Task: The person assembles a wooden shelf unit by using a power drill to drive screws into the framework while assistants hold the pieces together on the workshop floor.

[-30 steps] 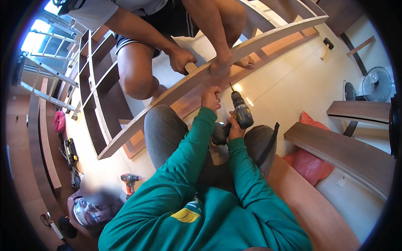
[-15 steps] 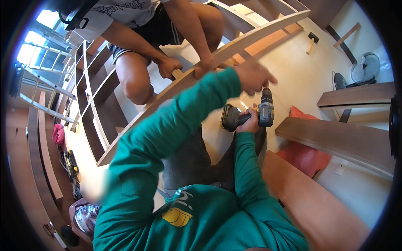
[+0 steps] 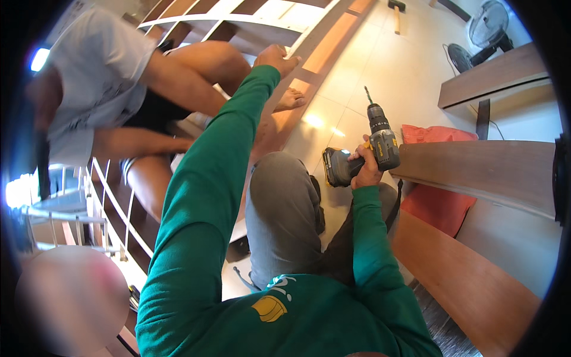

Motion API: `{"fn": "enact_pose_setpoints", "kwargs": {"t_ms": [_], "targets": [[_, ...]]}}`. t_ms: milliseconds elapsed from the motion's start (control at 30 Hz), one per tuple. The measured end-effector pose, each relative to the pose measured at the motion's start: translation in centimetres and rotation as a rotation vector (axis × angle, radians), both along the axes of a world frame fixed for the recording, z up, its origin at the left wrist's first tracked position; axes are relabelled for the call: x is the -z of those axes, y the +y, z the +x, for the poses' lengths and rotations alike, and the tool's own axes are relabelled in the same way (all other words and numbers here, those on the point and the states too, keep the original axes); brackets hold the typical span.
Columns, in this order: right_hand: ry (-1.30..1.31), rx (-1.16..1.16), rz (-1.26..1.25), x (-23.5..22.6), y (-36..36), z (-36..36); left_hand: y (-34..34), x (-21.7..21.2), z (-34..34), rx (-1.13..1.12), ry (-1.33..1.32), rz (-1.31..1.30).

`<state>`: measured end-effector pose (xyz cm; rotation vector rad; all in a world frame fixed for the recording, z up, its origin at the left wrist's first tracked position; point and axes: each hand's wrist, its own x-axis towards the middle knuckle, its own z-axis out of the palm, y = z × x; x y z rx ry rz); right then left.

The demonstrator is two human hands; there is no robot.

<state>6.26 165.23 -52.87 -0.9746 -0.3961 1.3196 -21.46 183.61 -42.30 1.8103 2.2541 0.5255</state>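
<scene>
While the cordless drill was held by its handle in the right hand, with the fingers wrapped closely around the grip, the left hand was extended to the far left and placed at the edge of the wooden frame. The fingers of the left hand were seen to be partly bent; whether the frame was actually gripped could not be determined. The drill was positioned right of centre, above the tiled floor, with its bit directed toward the far side and its battery pack turned to the left. Green sleeves were noted on both arms, and grey trousers were observed between them. On the left, a co-worker in a pale shirt was recorded bent low beside the frame, the hands not being clearly visible. A mallet was found lying on the floor at the far side, and a fan was noted at the far right. On the right, a brown board was seen above red sheeting, and a lighter curved panel was located at the near right.
</scene>
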Motion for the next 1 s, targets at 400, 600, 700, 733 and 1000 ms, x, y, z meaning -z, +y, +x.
{"fn": "enact_pose_setpoints", "kwargs": {"t_ms": [400, 600, 700, 733, 1000], "targets": [[-0.258, -0.209, -0.065, -4.0, 16.6, -6.1, 12.9, 7.4, -0.5, 0.074, -0.140, 0.208], [-0.297, -0.295, -0.176, -4.1, 19.8, -7.5, 13.3, 6.7, -0.3, 0.115, -0.211, 0.200], [-0.526, -0.290, -0.187, -2.0, 21.9, -8.3, 14.2, 8.3, -1.4, 0.147, -0.162, 0.281], [-0.571, -0.283, -0.215, -1.8, 22.2, -9.2, 13.9, 8.7, -2.2, 0.134, -0.134, 0.297], [-0.458, -0.271, -0.235, -1.1, 23.0, -6.6, 12.3, 5.7, 0.8, 0.042, -0.136, 0.190]]}}
